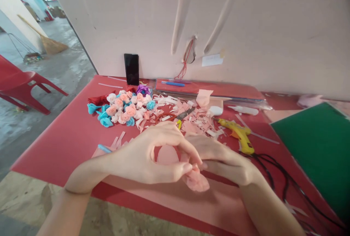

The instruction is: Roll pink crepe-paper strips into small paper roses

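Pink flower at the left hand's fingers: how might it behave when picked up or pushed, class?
The pink flower is probably light, looking paper-thin at its edge. It would likely crush easily, being loosely ruffled. Its flared, uneven outline should probably make it wobble rather than roll smoothly.

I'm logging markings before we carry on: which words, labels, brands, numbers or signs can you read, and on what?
No text can be read in this view.
White rectangular paper slip on the pale upright panel: any writing is too small and blurred to read.
Yellow glue gun: no legible brand or number.
Black rectangular phone: nothing legible.
Pink crinkled paper flower in the left hand: no marking visible.
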Motion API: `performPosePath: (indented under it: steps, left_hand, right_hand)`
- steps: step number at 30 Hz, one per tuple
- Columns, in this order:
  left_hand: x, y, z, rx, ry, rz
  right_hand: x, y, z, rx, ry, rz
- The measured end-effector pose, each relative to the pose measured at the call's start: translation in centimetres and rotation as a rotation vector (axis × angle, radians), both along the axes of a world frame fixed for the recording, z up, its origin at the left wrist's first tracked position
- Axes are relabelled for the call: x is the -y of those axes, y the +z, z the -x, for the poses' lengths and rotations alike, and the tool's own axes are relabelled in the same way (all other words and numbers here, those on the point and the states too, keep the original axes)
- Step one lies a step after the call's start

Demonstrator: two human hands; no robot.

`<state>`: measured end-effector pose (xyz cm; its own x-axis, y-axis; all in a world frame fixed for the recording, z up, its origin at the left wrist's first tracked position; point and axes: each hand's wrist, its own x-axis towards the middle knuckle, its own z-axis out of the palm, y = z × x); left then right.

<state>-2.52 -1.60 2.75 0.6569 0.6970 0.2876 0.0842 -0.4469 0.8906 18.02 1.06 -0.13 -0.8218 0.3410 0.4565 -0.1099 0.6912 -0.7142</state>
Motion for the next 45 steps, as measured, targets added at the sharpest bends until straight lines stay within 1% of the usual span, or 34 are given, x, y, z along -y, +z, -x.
performPosePath:
  steps: [3, 5, 12, 15, 18, 25, 29, 35, 37, 40, 43, 45]
  left_hand:
    - [0.1, 0.1, 0.1, -0.066, 0.002, -0.058]
    - [0.2, 0.2, 0.1, -0.101, 0.016, -0.096]
    - [0.6, 0.7, -0.2, -0.174, 0.050, -0.180]
    - [0.7, 0.7, -0.3, -0.173, 0.056, -0.190]
    - [0.7, 0.6, -0.2, -0.172, 0.037, -0.168]
    - [0.5, 0.8, -0.2, -0.200, 0.021, -0.147]
    - [0.3, 0.4, -0.3, -0.158, -0.018, -0.093]
    - [0.1, -0.6, -0.7, -0.079, -0.046, 0.077]
    - [0.0, -0.5, -0.8, -0.058, -0.050, 0.128]
    - [-0.1, -0.3, -1.0, 0.020, -0.026, 0.182]
    - [-0.2, 0.0, -0.9, 0.113, -0.021, 0.200]
    - [-0.2, 0.1, -0.8, 0.134, -0.018, 0.195]
  right_hand:
    - [-0.1, -0.5, -0.1, -0.018, 0.036, 0.043]
    - [-0.1, -0.7, -0.1, 0.017, 0.041, 0.067]
    - [0.0, -0.4, 0.2, 0.088, 0.030, 0.080]
    - [0.3, -0.2, 0.3, 0.088, 0.041, 0.087]
    - [0.6, 0.1, 0.2, 0.070, 0.055, 0.091]
    - [0.9, 0.3, 0.4, 0.080, 0.027, 0.103]
    - [0.7, 0.2, 0.3, 0.096, 0.046, 0.137]
    - [0.7, 0.3, 0.2, 0.134, 0.074, 0.160]
    - [0.7, 0.1, 0.1, 0.106, 0.074, 0.153]
    - [0.4, -0.2, -0.1, 0.008, 0.071, 0.128]
    - [0.0, -0.4, -0.1, -0.056, 0.091, 0.127]
    - [-0.4, -0.3, 0.0, -0.084, 0.112, 0.116]
